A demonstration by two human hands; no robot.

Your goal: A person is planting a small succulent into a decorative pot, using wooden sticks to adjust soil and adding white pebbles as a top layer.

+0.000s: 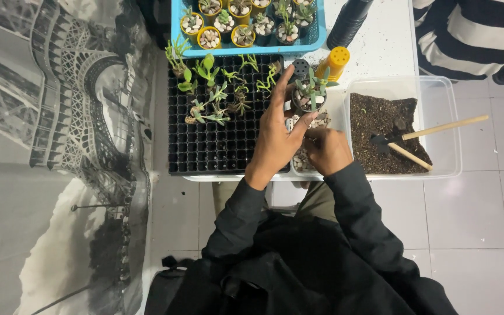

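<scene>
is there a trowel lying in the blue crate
No, the blue crate holds only small potted plants; the wooden-handled tools lie in the clear tub of soil.

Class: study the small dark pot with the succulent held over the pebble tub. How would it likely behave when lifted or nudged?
The small dark pot, held by the left hand, looks light, since fingertips alone carry it. It may tip easily: the succulent rises above its rim. Its thin leaves probably snap if pushed.
</scene>
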